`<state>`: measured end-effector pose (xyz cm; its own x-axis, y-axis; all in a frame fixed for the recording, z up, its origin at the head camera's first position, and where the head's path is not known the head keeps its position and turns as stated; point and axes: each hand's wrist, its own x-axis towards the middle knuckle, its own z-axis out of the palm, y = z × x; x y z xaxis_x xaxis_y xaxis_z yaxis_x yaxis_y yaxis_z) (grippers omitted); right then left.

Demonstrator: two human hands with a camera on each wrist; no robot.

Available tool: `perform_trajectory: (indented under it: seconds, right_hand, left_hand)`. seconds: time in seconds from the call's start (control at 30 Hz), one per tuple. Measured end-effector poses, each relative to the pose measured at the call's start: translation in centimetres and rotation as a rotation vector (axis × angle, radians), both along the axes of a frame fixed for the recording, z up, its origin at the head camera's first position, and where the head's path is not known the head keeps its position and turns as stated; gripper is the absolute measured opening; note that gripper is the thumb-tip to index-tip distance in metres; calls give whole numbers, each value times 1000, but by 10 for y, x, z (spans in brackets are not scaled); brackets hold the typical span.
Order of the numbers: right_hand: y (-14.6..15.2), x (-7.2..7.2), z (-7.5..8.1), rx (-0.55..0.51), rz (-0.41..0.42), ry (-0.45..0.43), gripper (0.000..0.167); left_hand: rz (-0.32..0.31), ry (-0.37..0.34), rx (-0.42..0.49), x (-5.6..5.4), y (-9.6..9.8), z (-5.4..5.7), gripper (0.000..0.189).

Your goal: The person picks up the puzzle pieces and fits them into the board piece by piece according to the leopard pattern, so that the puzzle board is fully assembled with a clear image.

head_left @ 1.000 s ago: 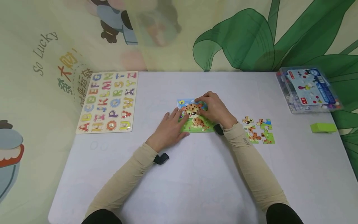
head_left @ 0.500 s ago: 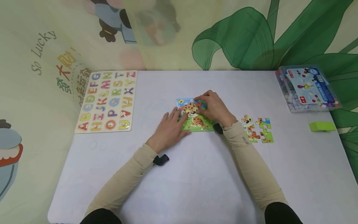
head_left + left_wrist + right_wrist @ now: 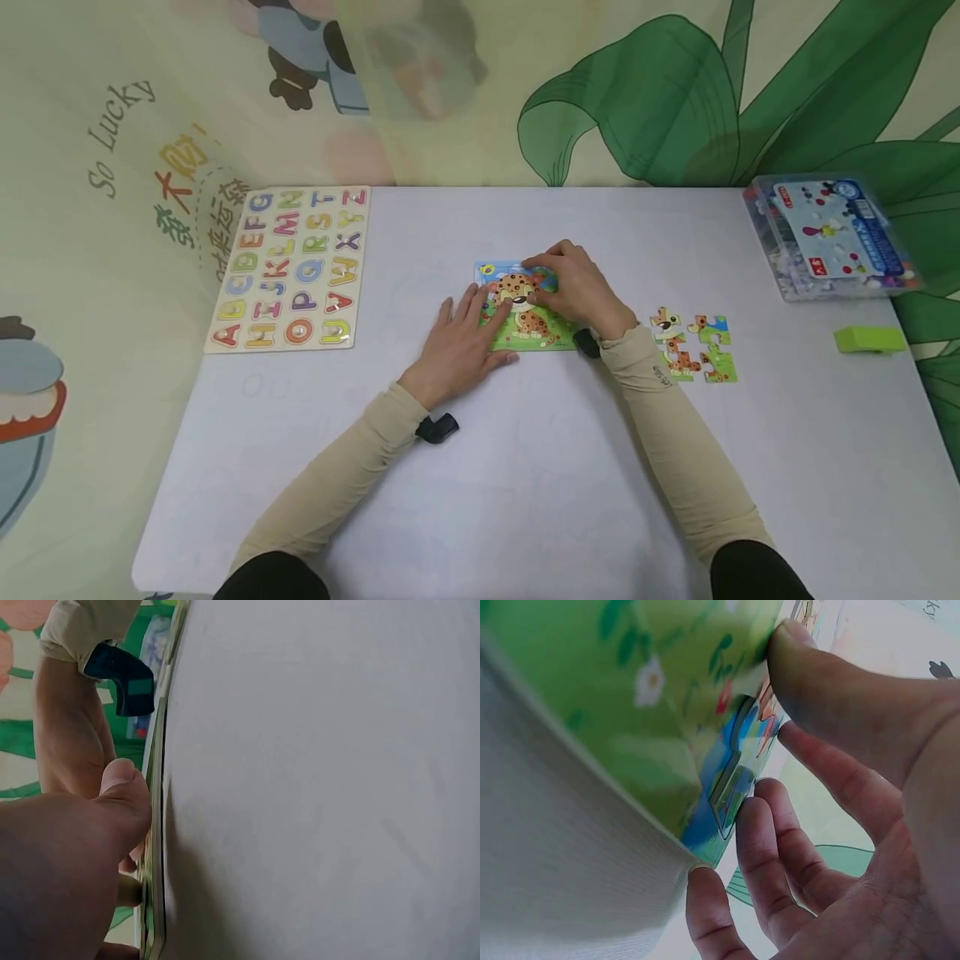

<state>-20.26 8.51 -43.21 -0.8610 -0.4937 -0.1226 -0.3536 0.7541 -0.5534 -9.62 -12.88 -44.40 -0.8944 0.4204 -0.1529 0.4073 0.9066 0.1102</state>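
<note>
A leopard jigsaw puzzle in a flat board lies mid-table in the head view. My left hand rests over its left side, fingers fairly straight and spread on the picture; in the left wrist view its thumb stands beside the board edge. My right hand is bent over the upper right part, thumb and index finger set apart around a puzzle piece, which sits slightly uneven in the board in the right wrist view. Other right fingers touch the board's edge. The hand hides much of that piece.
Several loose puzzle pieces lie right of the board, near the right forearm. An alphabet board lies at the back left. A clear plastic box and a green block are at the right.
The left hand has shifted slightly rightward on the puzzle. The right hand stays at the upper right part with almost no visible movement.
</note>
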Motion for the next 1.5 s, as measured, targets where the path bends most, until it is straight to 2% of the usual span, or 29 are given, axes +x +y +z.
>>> perform_trajectory:
  seconds: [0.17,0.5,0.8,1.03,1.27,1.5]
  right_hand:
    - [0,0,-1,-2,2,-3,54]
    - [1,-1,-1,-13,4,-1,54]
    - [-1,0,1,-4,2,11,55]
    - [2,0,1,-15,21,13,54]
    - [28,-5,1,-103,31,4,57]
    - [84,-5,11,-95,-91,-6,53]
  left_hand:
    - [14,-11,0,1,5,0,82]
    - [51,16,24,2,14,0,80]
    - [124,1,-76,7,26,-4,94]
    - [201,-10,-62,12,39,-7,99]
    - [211,-17,-24,10,43,-10,93]
    - [252,-23,35,8,40,-9,86]
